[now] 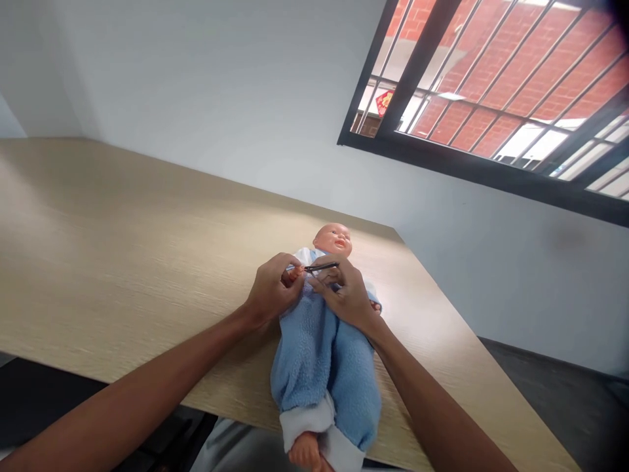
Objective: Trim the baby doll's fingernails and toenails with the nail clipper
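A baby doll (327,367) in a fuzzy blue suit with white cuffs lies on its back on the wooden table (122,262), head toward the wall, feet over the near edge. My left hand (272,292) is closed in a pinch on the doll's small hand at its chest. My right hand (346,295) rests on the doll's chest and grips a thin dark tool that looks like a nail clipper (322,267), its tip meeting the doll's fingers.
A white wall runs behind the table. A black-framed barred window (491,85) showing red brick sits at the upper right. The table's right edge drops to a dark floor (565,400).
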The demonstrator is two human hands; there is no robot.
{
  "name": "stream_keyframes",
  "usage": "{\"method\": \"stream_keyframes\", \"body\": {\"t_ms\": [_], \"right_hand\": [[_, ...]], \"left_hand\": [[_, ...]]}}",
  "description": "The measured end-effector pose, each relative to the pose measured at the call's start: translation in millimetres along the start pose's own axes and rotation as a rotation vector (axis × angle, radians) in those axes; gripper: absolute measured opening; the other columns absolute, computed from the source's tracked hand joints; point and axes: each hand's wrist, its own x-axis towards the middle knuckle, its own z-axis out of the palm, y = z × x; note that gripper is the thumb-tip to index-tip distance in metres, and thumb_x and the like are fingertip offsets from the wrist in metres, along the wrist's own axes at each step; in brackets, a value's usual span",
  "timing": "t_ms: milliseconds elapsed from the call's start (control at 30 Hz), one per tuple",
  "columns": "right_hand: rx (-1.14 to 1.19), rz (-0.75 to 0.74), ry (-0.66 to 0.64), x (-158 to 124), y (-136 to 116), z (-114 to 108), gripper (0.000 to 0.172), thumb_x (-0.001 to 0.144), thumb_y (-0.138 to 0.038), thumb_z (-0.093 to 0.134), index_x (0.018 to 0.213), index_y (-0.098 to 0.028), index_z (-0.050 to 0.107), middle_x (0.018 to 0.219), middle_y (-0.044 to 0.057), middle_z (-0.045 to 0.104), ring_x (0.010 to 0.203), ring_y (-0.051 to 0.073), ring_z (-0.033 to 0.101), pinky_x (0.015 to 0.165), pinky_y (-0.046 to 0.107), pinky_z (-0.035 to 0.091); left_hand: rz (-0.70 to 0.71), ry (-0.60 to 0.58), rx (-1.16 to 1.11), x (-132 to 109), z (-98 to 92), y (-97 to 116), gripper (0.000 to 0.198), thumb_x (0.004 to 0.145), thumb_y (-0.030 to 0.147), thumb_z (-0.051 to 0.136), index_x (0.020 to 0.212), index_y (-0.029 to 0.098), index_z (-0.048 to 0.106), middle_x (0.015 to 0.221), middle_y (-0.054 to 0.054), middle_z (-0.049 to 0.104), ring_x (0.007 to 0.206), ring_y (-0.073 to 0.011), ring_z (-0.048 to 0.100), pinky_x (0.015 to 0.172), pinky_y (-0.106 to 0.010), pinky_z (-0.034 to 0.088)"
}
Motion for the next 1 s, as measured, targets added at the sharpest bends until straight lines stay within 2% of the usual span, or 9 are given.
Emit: {"method": "stream_keyframes", "body": {"t_ms": [100, 267, 433, 633, 800, 1000], "right_hand": [[0.057, 0.033, 0.035, -2.5, 2.3, 2.0, 0.023, 0.094, -0.033, 0.065, 0.11, -0.023, 0.053, 0.09, 0.003, 0.069, 0.067, 0.012, 0.066, 0.06, 0.024, 0.058], [0.08, -0.006, -0.019, -2.7, 0.3, -0.9, 0.022, 0.09, -0.029, 0.069, 0.11, -0.024, 0.061, 0.09, 0.001, 0.07, 0.07, 0.012, 0.066, 0.066, 0.026, 0.059], [0.048, -0.072, -0.092, -1.6, -1.3, -3.8, 0.02, 0.095, -0.024, 0.062, 0.114, -0.026, 0.062, 0.108, 0.004, 0.069, 0.077, 0.012, 0.066, 0.071, 0.027, 0.059], [-0.051, -0.166, -0.136, -1.7, 0.0, -5.7, 0.015, 0.1, -0.021, 0.053, 0.113, -0.025, 0.059, 0.109, 0.004, 0.071, 0.095, 0.015, 0.068, 0.079, 0.029, 0.056], [-0.232, -0.262, -0.185, -2.1, -3.3, -6.9, 0.02, 0.099, -0.011, 0.045, 0.108, -0.022, 0.059, 0.116, 0.007, 0.071, 0.093, 0.017, 0.07, 0.07, 0.027, 0.053], [-0.349, -0.331, -0.208, -1.5, -7.0, -6.3, 0.027, 0.102, -0.009, 0.034, 0.105, -0.021, 0.058, 0.11, 0.006, 0.073, 0.087, 0.016, 0.07, 0.067, 0.027, 0.05]], "left_hand": [[0.002, -0.011, -0.001, 0.3, -1.0, 0.5, 0.006, 0.084, 0.021, 0.062, 0.089, 0.018, 0.063, 0.084, -0.001, 0.069, 0.054, -0.0089, 0.059, 0.052, -0.021, 0.046], [0.0, -0.024, -0.007, -0.4, -1.4, -1.7, 0.006, 0.084, 0.022, 0.063, 0.09, 0.018, 0.063, 0.083, 0.0, 0.067, 0.055, -0.0091, 0.06, 0.052, -0.021, 0.047], [0.003, -0.026, -0.011, -0.5, -1.2, -3.0, 0.007, 0.085, 0.022, 0.065, 0.09, 0.018, 0.063, 0.081, 0.0, 0.066, 0.06, -0.0108, 0.061, 0.053, -0.021, 0.048], [0.004, -0.019, -0.025, -1.1, -1.3, -3.0, 0.007, 0.085, 0.022, 0.066, 0.09, 0.019, 0.062, 0.082, 0.0, 0.066, 0.06, -0.0105, 0.061, 0.054, -0.021, 0.049], [0.005, -0.017, -0.033, -0.7, -1.4, -3.1, 0.008, 0.082, 0.02, 0.068, 0.089, 0.019, 0.062, 0.075, 0.002, 0.064, 0.058, -0.0104, 0.06, 0.053, -0.021, 0.048], [0.02, -0.007, -0.042, 0.1, -0.2, -3.7, 0.006, 0.083, 0.02, 0.066, 0.087, 0.019, 0.061, 0.076, 0.003, 0.063, 0.052, -0.0078, 0.056, 0.051, -0.02, 0.045]]}}
